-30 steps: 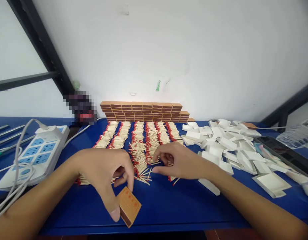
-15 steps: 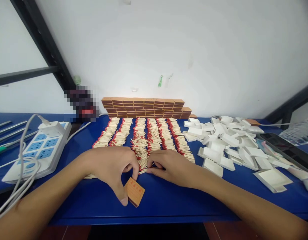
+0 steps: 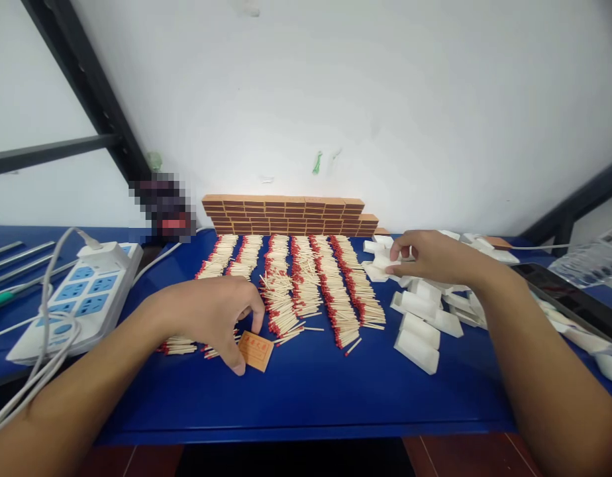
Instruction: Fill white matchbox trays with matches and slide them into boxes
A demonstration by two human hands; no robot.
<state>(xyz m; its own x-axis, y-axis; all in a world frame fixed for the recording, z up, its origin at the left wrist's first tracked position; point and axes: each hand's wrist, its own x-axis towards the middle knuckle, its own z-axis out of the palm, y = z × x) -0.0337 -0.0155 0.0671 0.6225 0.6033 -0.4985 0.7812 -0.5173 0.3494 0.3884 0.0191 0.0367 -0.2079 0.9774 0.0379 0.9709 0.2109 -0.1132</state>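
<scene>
The grip of the left hand [image 3: 211,318] is closed on an orange matchbox [image 3: 257,351] (against the table [image 3: 310,394]), that of the right hand [image 3: 430,260] on a white tray [image 3: 384,263].

- Orange matchbox [image 3: 256,350]: small, flat, printed face up, lying askew on the blue worktop [image 3: 310,397], just in front of the rows of matches [image 3: 306,285].
- White inner trays [image 3: 419,329]: loose, tumbled heap at the right, beside the matches.
</scene>
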